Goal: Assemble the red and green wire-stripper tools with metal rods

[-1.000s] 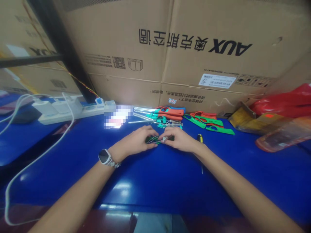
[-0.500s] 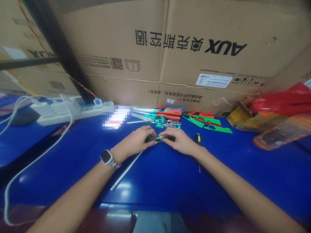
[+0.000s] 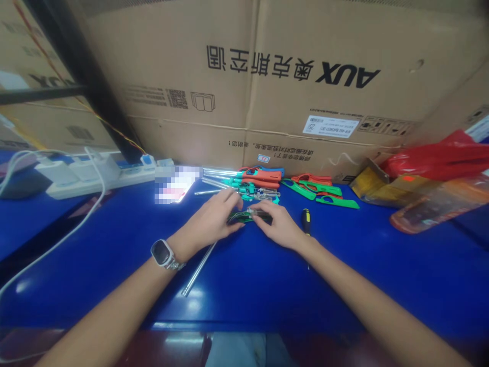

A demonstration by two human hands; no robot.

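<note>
A partly open green stick lighter [image 3: 246,217] with thin wires and a clear part inside lies between my two hands. My left hand [image 3: 212,220] has thumb and fingers around its left end, closed on it. With thumb and fingertips, my right hand [image 3: 280,224] grips the right end, covering much of the casing. A silver metal tube [image 3: 198,271] slants from under my left hand toward the front of the table. Just beyond my fingers are stick lighters with orange handles [image 3: 262,177] and loose teal parts [image 3: 233,182].
Green and orange casing halves [image 3: 338,203] lie behind on the right, with a yellow-black screwdriver [image 3: 306,220] nearer. At left are a lit phone [image 3: 178,186] and a power strip [image 3: 61,189] with a white cable. A large cardboard box [image 3: 282,107] walls the back of the blue table.
The fingers of my left hand have shifted and spread slightly around the lighter. The metal tube's near end has swung a little to the right. The whole view has moved slightly.
</note>
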